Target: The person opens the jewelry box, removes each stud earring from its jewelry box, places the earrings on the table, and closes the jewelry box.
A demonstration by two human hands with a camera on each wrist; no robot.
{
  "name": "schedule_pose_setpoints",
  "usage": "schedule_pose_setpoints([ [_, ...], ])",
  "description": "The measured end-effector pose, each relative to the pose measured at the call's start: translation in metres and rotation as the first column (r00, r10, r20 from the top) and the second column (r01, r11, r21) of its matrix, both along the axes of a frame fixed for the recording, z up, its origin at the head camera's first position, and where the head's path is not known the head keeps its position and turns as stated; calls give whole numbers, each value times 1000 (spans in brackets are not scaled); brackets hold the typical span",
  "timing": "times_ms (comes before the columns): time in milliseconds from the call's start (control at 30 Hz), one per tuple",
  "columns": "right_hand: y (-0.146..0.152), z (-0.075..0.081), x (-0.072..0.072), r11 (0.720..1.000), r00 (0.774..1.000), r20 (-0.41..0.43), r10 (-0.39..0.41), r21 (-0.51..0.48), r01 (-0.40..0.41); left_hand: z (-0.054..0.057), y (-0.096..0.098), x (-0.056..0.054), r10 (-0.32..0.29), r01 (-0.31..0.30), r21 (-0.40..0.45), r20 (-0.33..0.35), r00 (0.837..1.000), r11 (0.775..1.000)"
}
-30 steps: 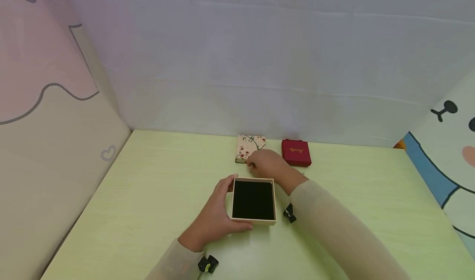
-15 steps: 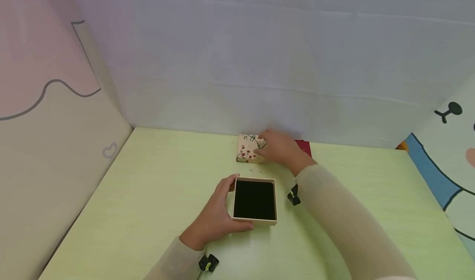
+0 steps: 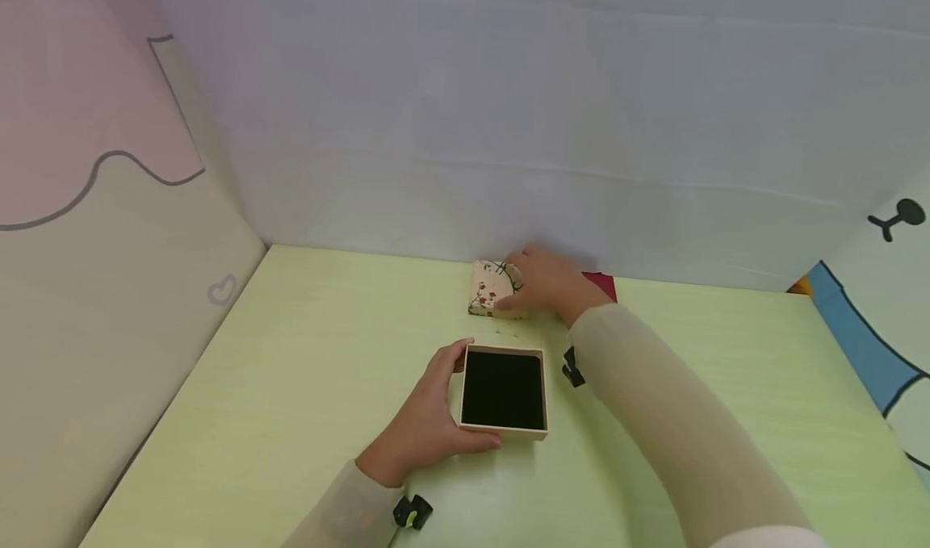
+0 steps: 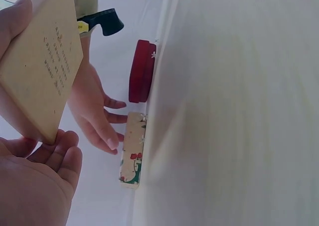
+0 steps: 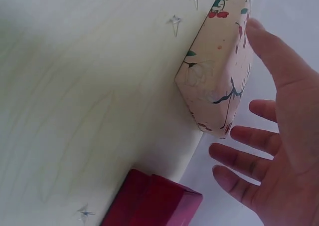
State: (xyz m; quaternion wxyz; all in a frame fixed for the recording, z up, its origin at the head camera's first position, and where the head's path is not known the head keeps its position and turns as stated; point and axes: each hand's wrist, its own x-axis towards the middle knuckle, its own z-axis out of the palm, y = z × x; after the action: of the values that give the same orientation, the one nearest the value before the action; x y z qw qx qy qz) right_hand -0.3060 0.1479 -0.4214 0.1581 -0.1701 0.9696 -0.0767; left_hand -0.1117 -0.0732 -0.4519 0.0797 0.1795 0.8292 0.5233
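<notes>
My left hand (image 3: 429, 423) grips a cream square box (image 3: 504, 433) from its left side, thumb along the near wall. Black lining (image 3: 503, 391) shows inside it, and its printed underside (image 4: 47, 61) faces the left wrist camera. At the back of the table lies a flower-patterned box (image 3: 485, 288). My right hand (image 3: 546, 282) is over that box's right side, fingers spread and thumb tip right at its surface. The right wrist view shows two small star-shaped studs (image 5: 175, 21) with thin pins lying beside the flowered box.
A dark red box (image 5: 154, 201) lies right of the flowered one, partly hidden by my right hand in the head view. Another star-shaped stud (image 5: 85, 213) is near it. A white cloth wall (image 3: 436, 128) rises behind the table's back edge.
My right hand has moved from the front of the flowered box back and over its right side, uncovering the small studs. My left hand still holds the cream box in place.
</notes>
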Motion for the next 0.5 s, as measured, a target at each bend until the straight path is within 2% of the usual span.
schedule_pose_setpoints([
  [133, -7, -2, -1, 998, 1000, -5, 21, 56, -20, 0, 0, 0, 1, -1, 7, 1, 1000, 1000],
  [300, -11, -5, 3, 999, 999, 22, -32, 34, 31, 0, 0, -1, 2, -2, 14, -3, 1000, 1000],
  [500, -8, -13, 4, 999, 998, 36, -46, 20, 46, 1, 1, 1, -1, 1, 13, 4, 1000, 1000],
])
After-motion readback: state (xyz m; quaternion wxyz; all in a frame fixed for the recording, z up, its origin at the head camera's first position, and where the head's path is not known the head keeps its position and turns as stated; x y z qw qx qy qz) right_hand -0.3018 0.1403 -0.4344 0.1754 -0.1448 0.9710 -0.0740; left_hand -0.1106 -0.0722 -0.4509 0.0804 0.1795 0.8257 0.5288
